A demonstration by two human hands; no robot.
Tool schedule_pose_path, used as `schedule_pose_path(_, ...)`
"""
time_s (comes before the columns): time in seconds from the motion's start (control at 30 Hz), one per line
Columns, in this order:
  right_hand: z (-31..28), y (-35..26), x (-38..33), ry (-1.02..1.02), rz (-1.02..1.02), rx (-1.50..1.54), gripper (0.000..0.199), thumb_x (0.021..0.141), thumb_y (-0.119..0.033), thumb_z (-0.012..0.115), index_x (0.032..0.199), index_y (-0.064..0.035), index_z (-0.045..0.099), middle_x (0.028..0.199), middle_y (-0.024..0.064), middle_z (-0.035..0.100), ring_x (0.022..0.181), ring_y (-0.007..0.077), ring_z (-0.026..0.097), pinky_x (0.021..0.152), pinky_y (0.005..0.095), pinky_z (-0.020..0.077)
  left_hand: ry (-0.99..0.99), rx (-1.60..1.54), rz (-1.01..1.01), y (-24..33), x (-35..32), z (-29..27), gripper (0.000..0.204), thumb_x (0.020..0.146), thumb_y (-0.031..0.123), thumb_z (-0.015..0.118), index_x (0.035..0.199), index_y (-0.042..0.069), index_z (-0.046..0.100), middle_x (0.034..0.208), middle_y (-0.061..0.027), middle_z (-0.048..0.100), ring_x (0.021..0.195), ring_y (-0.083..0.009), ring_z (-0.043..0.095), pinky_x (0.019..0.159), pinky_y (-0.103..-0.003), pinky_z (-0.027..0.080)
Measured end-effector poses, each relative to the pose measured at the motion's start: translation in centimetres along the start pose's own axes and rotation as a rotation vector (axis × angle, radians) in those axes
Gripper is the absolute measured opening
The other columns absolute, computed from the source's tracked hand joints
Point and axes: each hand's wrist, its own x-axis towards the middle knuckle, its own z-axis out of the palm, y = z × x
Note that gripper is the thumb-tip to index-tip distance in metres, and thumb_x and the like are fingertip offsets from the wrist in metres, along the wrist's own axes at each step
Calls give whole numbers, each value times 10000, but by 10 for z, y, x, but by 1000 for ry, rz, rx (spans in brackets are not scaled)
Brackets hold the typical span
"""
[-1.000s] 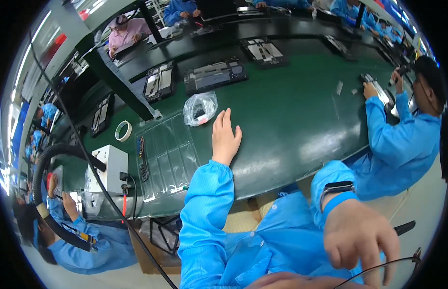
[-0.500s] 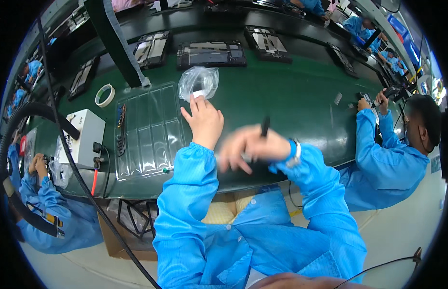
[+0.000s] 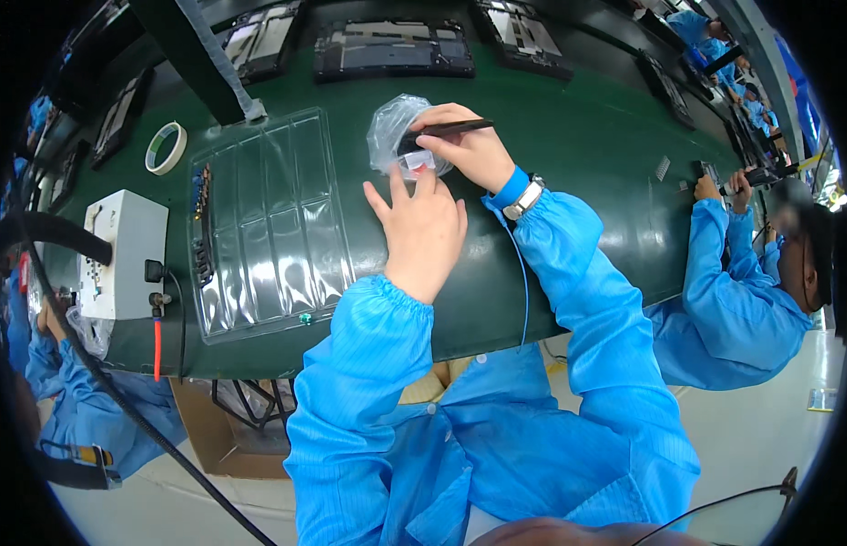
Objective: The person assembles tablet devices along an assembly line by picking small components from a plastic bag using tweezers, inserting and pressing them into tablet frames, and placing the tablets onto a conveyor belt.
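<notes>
Right fingers (image 3: 449, 113) reached the bag (image 3: 391, 127) clamping a partly hidden tool (image 3: 461, 126); left fingers (image 3: 425, 186) spread.

Both hands (image 3: 421, 229) are at a clear bag (image 3: 390, 129), the right hand (image 3: 479, 155) holding a black tool (image 3: 460, 127) (slim, tilted).

Worn on the head, left of a side-by-side fisheye pair. Faces down and forward over a dark green, smooth, flat workbench (image 3: 614, 146). Looks from near, above a bare left hand (image 3: 425, 232) and a bare, blue-banded right hand (image 3: 478, 153), at mid-view.
</notes>
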Motion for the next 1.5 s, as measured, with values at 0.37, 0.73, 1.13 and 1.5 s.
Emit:
schedule_pose_path(0.37,6,19,13,82,97,-21,170,737,-113,661,879,-20,661,765,69,663,677,104,610,620,234,486,14,-49,-19,-6,5,3,312,772,203,595,984,-25,585,1104,-91,500,1150,-354,420,914,-661,251)
schedule_pose_path(0.73,8,11,6,101,96,-1,137,754,-95,654,867,-19,666,808,63,662,720,105,599,655,235,480,15,27,-40,-9,4,6,293,763,210,612,992,31,580,1156,-59,501,1179,-334,413,902,-681,249)
schedule_pose_path(1.13,-13,-32,-68,375,-21,314,144,800,-70,631,933,-15,633,910,56,630,840,123,577,761,238,450,185,-1102,-225,-8,22,8,225,847,79,558,1055,-3,583,954,-83,640,859,-127,604,682,-233,484)
schedule_pose_path(1.5,-17,-23,-73,345,78,598,190,810,-114,634,967,-8,616,891,72,626,832,132,583,764,246,462,225,-1122,-108,-10,21,12,175,829,76,607,979,-12,631,909,-84,654,829,-143,627,719,-223,482)
